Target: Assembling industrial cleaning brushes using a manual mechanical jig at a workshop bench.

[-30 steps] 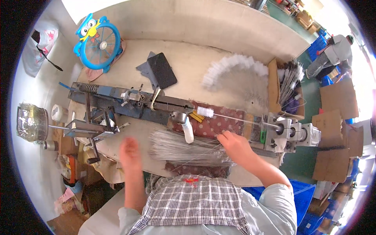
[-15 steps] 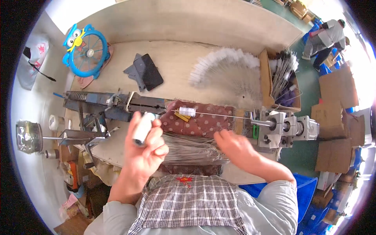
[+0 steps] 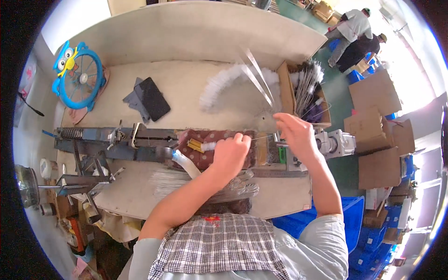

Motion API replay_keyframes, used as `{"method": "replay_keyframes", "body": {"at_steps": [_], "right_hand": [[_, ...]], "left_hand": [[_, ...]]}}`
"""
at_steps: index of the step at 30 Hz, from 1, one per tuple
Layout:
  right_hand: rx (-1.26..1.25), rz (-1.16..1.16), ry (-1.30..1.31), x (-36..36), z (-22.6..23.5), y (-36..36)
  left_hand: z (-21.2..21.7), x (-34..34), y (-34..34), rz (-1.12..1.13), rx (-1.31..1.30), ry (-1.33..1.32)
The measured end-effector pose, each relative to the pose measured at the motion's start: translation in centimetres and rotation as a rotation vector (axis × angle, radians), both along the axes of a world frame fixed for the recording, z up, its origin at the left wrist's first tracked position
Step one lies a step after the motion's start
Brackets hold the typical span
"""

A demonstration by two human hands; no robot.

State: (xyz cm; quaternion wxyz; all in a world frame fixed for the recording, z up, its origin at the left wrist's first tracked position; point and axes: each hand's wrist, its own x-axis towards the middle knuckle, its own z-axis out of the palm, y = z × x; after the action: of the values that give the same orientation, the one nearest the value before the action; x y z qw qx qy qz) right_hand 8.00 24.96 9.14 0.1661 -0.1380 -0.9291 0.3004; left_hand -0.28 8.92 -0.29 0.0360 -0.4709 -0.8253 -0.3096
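Observation:
A small white bristle brush (image 3: 210, 146) on a thin wire stem (image 3: 262, 137) lies over the dotted brown cloth (image 3: 189, 161). My left hand (image 3: 232, 153) is closed around the stem just right of the bristles. At the right end of the stem, beside the motor-like spindle unit (image 3: 338, 142), my right hand (image 3: 297, 136) has its fingers curled; what they grip is not clear. Two pale, blurred strips (image 3: 256, 77) rise just above its fingertips. Left of my left forearm, a lever's white handle (image 3: 186, 163) stands free of both hands. A yellow piece (image 3: 195, 145) touches the brush's left end.
A bundle of wires (image 3: 170, 184) lies at the near edge. White-tipped brushes (image 3: 217, 86) fan out behind, beside a cardboard box (image 3: 285, 88) of more. A phone (image 3: 154, 100), a blue toy wheel (image 3: 79, 77) and a metal slide (image 3: 102, 140) are leftward. Blue bins (image 3: 352, 219) stand right.
My left hand has let go of the lever's white handle and moved right onto the brush stem. My right hand has risen from the wire bundle to the spindle. The view has shifted.

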Motion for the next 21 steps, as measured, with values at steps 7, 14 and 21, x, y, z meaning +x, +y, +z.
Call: {"method": "replay_keyframes", "body": {"at_steps": [7,14,21], "right_hand": [[0.013,0.186,-0.217,-0.4,-0.8,0.6],[0.051,0.46,0.006,-4.3,-0.8,-2.7],[0.092,0.532,0.134,-9.9,-4.2,-10.1]], "left_hand": [[-2.5,-5.0,3.4,0.138,-0.412,0.154],[1.8,-1.1,-2.9,-0.025,0.102,-0.034],[1.0,0.5,-13.2,0.374,0.686,-1.816]]}}
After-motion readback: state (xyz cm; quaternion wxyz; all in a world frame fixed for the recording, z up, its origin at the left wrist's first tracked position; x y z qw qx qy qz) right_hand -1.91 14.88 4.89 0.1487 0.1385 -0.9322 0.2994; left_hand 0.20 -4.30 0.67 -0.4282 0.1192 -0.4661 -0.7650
